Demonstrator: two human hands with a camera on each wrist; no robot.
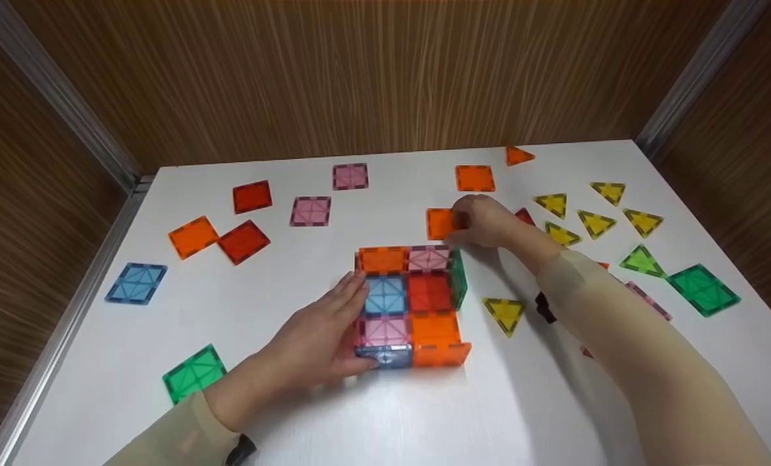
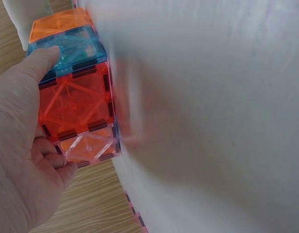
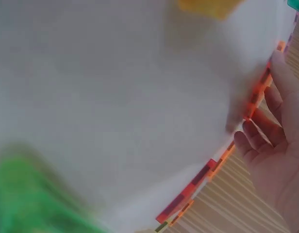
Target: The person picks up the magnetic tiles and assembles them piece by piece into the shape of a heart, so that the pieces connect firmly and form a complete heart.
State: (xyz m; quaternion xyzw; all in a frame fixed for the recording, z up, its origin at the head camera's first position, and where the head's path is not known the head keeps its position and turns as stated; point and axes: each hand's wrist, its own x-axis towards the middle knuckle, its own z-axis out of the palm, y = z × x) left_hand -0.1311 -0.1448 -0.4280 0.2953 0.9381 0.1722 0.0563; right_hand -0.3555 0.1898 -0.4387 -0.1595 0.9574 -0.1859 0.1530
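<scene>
A low open box of see-through magnetic tiles [image 1: 432,292] stands on the white table, with orange, pink, blue, red and green squares in its floor and walls. My left hand [image 1: 317,333] grips its left side. In the left wrist view the thumb lies on a blue tile [image 2: 74,48], and the fingers curl by a pink tile [image 2: 91,145] past a red wall tile [image 2: 75,104]. Just beyond the box's far right corner, my right hand [image 1: 486,222] pinches an orange square tile [image 1: 438,224] by its right side; the fingers hide part of it.
Loose red [image 1: 251,197], pink [image 1: 350,176] and blue squares [image 1: 136,283] lie to the left and back. Several yellow triangles [image 1: 596,224] and a green square [image 1: 704,290] are at the right, some pieces under the right forearm. A wood-grain panel [image 1: 385,77] rises behind the table.
</scene>
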